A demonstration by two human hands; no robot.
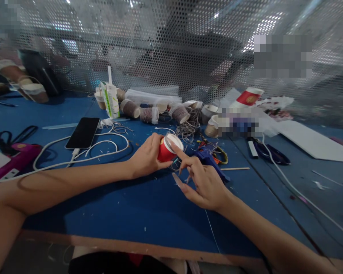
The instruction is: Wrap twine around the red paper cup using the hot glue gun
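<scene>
My left hand [145, 155] is wrapped round a small red paper cup [165, 152], held tilted just above the blue table with its white round end turned up and to the right. The index finger of my right hand [204, 184] reaches onto that white end. My right thumb is stretched out apart from the other fingers, and nothing shows in that hand. Right behind my right hand lies a blue plastic tool [210, 160], partly hidden, with a thin wooden stick [237, 168] beside it.
Several twine-wrapped cups [149, 115] and a tangle of grey cord [190, 127] line the back. A phone [83, 133] on a white cable lies left, near a magenta device [23, 160]. Another red cup [249, 97] stands back right. Perforated metal [171, 45] rises behind.
</scene>
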